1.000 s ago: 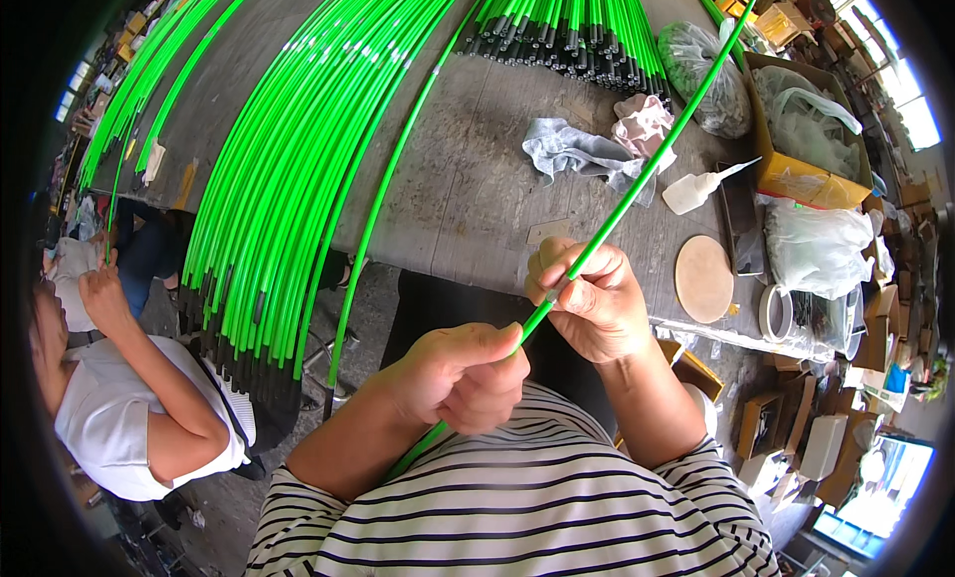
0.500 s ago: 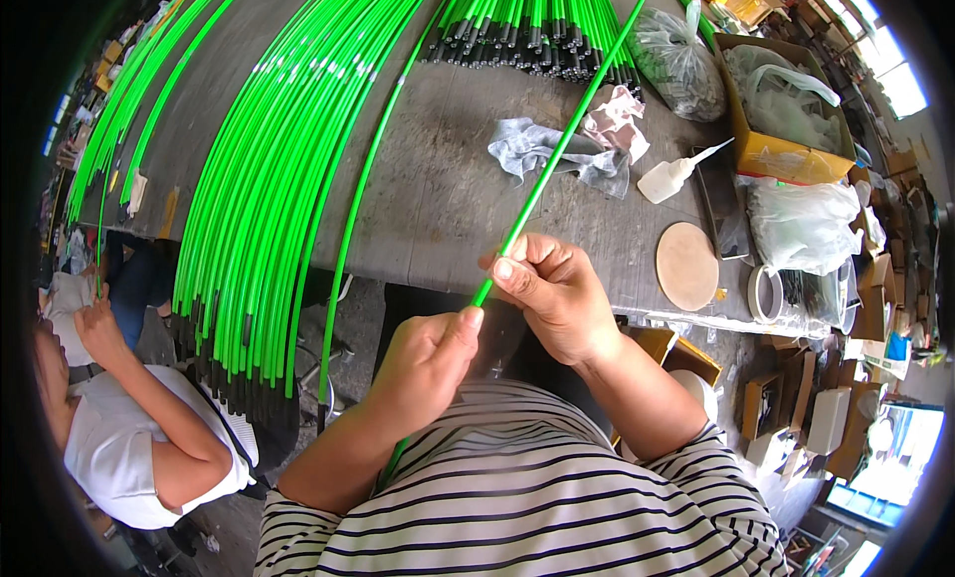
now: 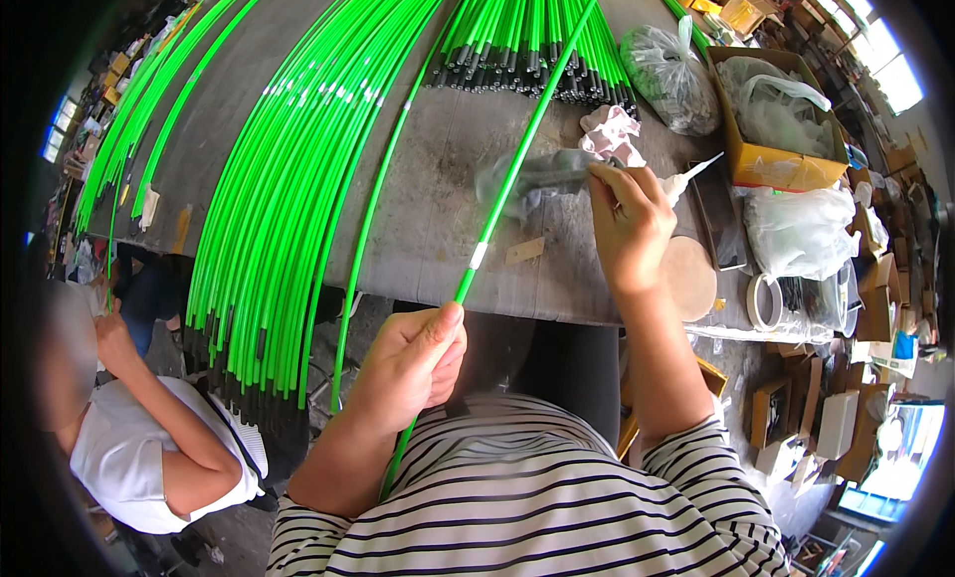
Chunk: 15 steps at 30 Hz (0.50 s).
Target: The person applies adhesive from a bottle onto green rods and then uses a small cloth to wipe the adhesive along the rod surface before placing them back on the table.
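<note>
Shifted off the green rod (image 3: 466, 284), the right hand (image 3: 635, 234) pinched the grey rag (image 3: 559, 172), seemingly fetching it, while the left hand (image 3: 410, 366) clenched the rod over the table (image 3: 433, 199), steadiness apparently needed.

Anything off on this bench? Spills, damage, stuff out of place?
No spill or obvious damage stands out. Mildly odd: one loose green rod lies apart from the larger fanned bundle on the table, breaking the grouping. The gray cloth at the right hand is blurred, so I can't judge its condition.
</note>
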Motion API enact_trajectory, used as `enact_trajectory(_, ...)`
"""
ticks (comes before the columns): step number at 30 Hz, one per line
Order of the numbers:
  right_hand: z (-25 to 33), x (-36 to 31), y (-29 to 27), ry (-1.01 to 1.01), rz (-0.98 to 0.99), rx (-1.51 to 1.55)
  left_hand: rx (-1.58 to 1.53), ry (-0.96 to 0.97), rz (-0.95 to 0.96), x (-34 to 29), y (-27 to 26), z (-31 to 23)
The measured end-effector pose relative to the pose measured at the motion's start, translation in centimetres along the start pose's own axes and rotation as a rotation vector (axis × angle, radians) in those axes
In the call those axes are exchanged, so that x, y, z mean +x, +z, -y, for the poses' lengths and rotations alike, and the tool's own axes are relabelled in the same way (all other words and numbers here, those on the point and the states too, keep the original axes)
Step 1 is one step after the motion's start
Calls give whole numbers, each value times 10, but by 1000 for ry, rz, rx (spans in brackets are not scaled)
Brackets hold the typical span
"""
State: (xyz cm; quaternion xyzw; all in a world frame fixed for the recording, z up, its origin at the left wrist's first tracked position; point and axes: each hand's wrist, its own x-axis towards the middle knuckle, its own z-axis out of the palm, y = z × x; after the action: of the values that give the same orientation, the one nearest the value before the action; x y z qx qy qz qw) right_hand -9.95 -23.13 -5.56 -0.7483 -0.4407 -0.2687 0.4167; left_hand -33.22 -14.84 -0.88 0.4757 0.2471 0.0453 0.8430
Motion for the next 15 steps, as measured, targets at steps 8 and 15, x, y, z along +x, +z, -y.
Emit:
enact_trajectory(8,42,-33,-5,760,83,993,-4,11,46,8,7,-8)
enact_trajectory(15,65,-39,-18,1074,191,1376,60,117,-53,14,15,0)
